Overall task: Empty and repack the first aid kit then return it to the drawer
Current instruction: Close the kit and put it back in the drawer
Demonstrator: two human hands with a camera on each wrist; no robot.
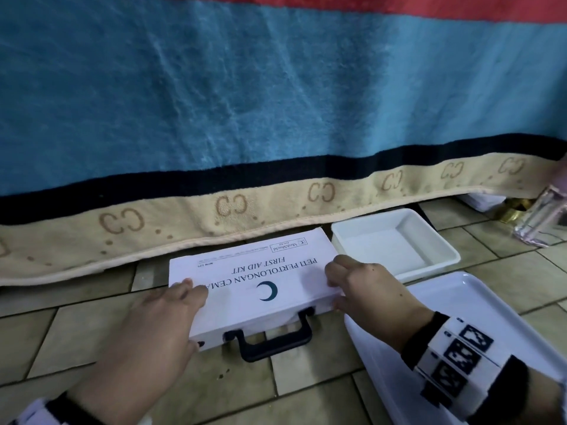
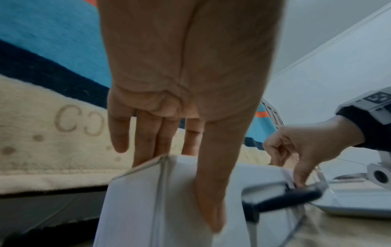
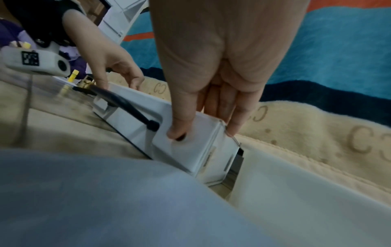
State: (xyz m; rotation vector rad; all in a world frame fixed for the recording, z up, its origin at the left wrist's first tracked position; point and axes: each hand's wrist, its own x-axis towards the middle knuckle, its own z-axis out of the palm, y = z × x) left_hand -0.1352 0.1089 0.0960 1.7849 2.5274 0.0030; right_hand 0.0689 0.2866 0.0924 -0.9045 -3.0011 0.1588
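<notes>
The white first aid kit [image 1: 245, 271] lies flat on the tiled floor with its lid closed, its far edge at the hem of the hanging blanket. Its black handle [image 1: 273, 338] points toward me. My left hand [image 1: 191, 314] grips the near left corner, fingers on the lid and thumb [image 2: 209, 200] down the front face. My right hand [image 1: 340, 286] grips the near right corner the same way, with the thumb [image 3: 177, 132] pressed on the front and the fingers [image 3: 230, 123] over the top edge. The kit's contents are hidden.
A blue, black and beige blanket [image 1: 276, 102] hangs down behind the kit. A small white tub [image 1: 395, 240] sits just right of the kit. A wide white tray [image 1: 460, 302] lies at the near right. A clear bottle [image 1: 540, 216] stands far right.
</notes>
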